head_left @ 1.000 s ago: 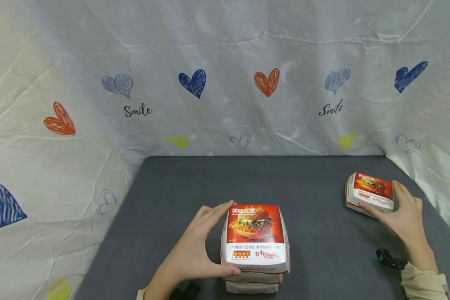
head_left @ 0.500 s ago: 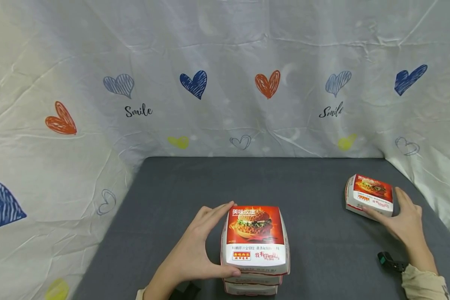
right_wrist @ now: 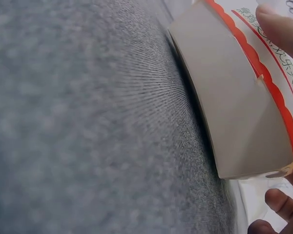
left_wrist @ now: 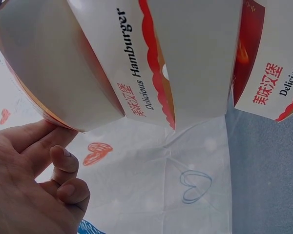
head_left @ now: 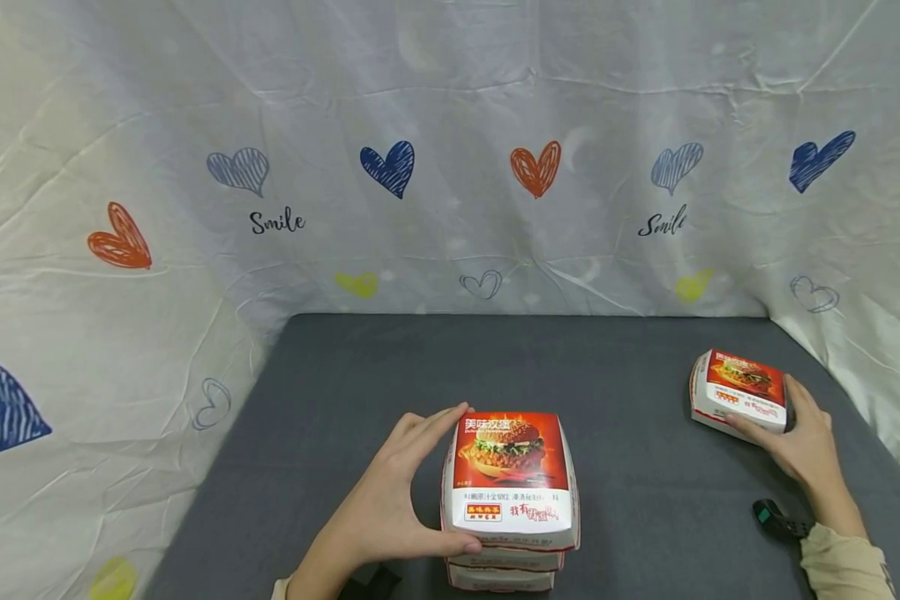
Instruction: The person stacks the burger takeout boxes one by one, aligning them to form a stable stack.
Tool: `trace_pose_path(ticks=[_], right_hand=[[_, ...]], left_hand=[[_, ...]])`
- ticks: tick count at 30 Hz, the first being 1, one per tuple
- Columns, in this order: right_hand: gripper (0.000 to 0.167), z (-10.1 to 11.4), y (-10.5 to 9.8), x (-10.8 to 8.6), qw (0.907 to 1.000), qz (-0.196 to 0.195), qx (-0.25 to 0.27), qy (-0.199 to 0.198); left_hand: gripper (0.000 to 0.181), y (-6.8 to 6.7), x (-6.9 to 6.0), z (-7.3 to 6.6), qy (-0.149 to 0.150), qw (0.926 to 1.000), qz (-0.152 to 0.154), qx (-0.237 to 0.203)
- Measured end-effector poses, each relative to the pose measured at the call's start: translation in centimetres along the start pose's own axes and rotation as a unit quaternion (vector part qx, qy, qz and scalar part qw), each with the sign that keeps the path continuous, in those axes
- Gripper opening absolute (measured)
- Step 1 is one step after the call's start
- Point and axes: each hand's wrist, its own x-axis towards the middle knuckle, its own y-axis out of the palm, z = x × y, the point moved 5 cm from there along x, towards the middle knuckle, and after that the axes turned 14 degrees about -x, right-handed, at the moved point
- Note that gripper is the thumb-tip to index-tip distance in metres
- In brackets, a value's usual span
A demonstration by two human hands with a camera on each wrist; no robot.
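Three hamburger boxes stand stacked near the front of the table. The top box [head_left: 512, 467] has a red lid with a burger picture; the middle box [head_left: 506, 557] and bottom box [head_left: 501, 578] show only their edges. My left hand [head_left: 390, 492] grips the top box from the left, thumb at its near side and fingertips at its far left corner. In the left wrist view two fingers of the left hand [left_wrist: 36, 170] touch the box edge. At the right, my right hand [head_left: 802, 437] holds a separate hamburger box [head_left: 742, 387], with the thumb in front and fingers along its right side.
A grey cloth [head_left: 390, 367] covers the table. White curtain [head_left: 450, 100] printed with hearts hangs behind it and along both sides. A black wrist strap [head_left: 780, 518] sits on the right wrist.
The right hand's fingers have come in against the right side of the separate box, where a gap showed half a second ago. The left hand and the stack stay in place.
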Motion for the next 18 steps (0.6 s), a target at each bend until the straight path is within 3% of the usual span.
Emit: trace_pose_path(ticks=[11, 18], right_hand=[[0.109, -0.20, 0.56, 0.63, 0.9976, 0.032, 0.050, -0.036], [0.108, -0.09, 0.83, 0.46, 0.9960, 0.035, 0.049, -0.066]], left_hand=[[0.118, 0.05, -0.09, -0.13, 0.002, 1.0000, -0.001, 0.003], [0.118, -0.04, -0.10, -0.03, 0.003, 1.0000, -0.002, 0.009]])
